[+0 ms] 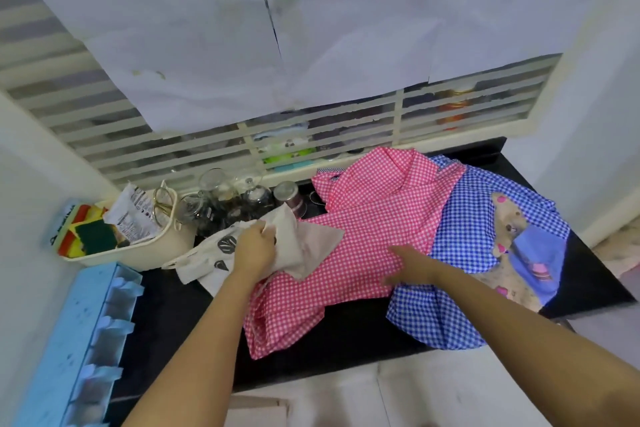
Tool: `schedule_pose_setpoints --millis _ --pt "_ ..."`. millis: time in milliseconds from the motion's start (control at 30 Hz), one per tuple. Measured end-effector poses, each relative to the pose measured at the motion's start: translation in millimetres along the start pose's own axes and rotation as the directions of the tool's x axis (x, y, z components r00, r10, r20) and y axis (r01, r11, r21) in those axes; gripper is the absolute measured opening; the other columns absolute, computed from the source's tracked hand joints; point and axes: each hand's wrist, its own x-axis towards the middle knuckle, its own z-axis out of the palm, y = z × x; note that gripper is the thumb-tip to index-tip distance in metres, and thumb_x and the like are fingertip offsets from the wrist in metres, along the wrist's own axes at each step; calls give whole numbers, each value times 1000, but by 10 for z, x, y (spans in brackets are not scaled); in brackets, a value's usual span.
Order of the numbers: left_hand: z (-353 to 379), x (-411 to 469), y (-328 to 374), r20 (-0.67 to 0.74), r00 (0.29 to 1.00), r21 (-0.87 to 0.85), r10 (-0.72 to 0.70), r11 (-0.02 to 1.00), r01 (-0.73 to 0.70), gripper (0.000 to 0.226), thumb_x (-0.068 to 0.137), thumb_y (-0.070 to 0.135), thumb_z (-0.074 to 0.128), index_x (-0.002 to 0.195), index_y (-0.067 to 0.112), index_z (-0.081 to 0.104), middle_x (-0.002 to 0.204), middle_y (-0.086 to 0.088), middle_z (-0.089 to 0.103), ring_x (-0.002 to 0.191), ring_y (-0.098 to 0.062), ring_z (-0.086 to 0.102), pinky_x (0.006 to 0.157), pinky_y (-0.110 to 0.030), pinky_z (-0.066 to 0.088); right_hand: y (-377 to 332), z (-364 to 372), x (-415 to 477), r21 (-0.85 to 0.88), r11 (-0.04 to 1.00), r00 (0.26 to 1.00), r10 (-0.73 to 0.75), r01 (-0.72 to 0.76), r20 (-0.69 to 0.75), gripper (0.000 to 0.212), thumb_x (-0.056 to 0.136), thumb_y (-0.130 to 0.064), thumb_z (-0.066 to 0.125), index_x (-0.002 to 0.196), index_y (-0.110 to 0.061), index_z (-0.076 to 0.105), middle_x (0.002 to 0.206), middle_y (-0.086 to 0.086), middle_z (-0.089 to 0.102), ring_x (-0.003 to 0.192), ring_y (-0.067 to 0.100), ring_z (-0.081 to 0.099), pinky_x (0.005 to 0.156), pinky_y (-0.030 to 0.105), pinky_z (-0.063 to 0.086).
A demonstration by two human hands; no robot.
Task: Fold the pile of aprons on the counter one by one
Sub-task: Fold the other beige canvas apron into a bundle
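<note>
Blue rack (69,340) stands at the far left, with a cream basket (145,258) of sponges (93,236) behind it and glass jars (225,201) next to that. On the black table (346,333), the left hand (254,250) curls its fingers round a cream apron (308,243) and bunches it up. One corner of it lies over the pink checked apron (363,218) in the middle. The right hand (412,267) lies flat on the pink one, fingers straight. A blue checked apron (478,229) lies at the right, touching the pink one.
</note>
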Motion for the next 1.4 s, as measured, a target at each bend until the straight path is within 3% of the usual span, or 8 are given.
schedule_pose_setpoints --millis 233,400,567,700,900,1133,1267,1400 --pt "-341 -477 1327 -92 996 -445 16 894 -55 23 101 27 42 95 14 61 94 -6 64 83 -21 56 77 -34 46 -646 -153 -1014 221 717 741 -578 661 -342 113 69 -42 82 146 -40 0 153 -24 7 142 -3 9 116 26 18" --pt "-585 -891 1853 258 964 -965 -66 -68 253 25 101 15 42 106 2 63 98 -13 69 91 -23 66 90 -40 53 -494 -266 -1383 21 666 518 -559 745 -647 117 65 -57 76 152 -25 4 160 -9 0 146 5 -5 121 36 5" --pt "-600 -1464 2166 248 963 -902 109 -336 271 20 96 -1 39 94 -9 56 75 -19 69 67 -26 71 64 -32 60 -390 -375 -1736 5 640 401 -474 768 -784 100 76 -46 73 151 -24 10 157 -10 9 145 1 5 110 4 6" --pt "-584 -1795 2193 255 960 -954 113 -132 268 19 98 5 44 101 -6 59 80 -16 71 68 -22 72 58 -26 59 -249 -483 -1956 309 549 537 -321 777 -780 58 89 -12 63 142 -19 40 130 -16 51 110 -26 42 86 -2 34" --pt "-750 -2418 1759 -33 999 -930 -5 367 -29 18 94 14 58 81 4 63 50 1 62 39 -4 53 39 -12 44 -174 -498 -2571 384 541 648 -475 748 -595 18 94 -8 54 101 -17 67 89 -13 69 77 -13 60 70 6 43" --pt "-1101 -3218 987 129 989 -318 75 948 -30 23 91 10 59 74 -2 69 60 -8 70 51 -16 64 55 -25 57 -219 -381 -3623 510 609 780 -577 608 -240 19 83 -26 63 87 -11 74 88 8 74 77 18 68 67 26 52" --pt "-973 -3639 673 385 907 177 169 951 -252 57 80 17 72 133 12 53 121 -1 61 106 -21 61 97 -36 49 -361 -198 -3747 352 812 884 -412 466 -220 38 83 -43 63 92 -8 73 96 12 73 93 35 68 84 46 52" --pt "-556 -4217 641 296 804 -106 515 854 -509 114 73 48 77 146 50 -11 158 17 -15 143 0 -11 110 -21 12 -439 67 -3709 621 752 962 -275 221 -10 38 89 -37 61 103 -3 70 103 18 70 93 34 66 92 48 52"
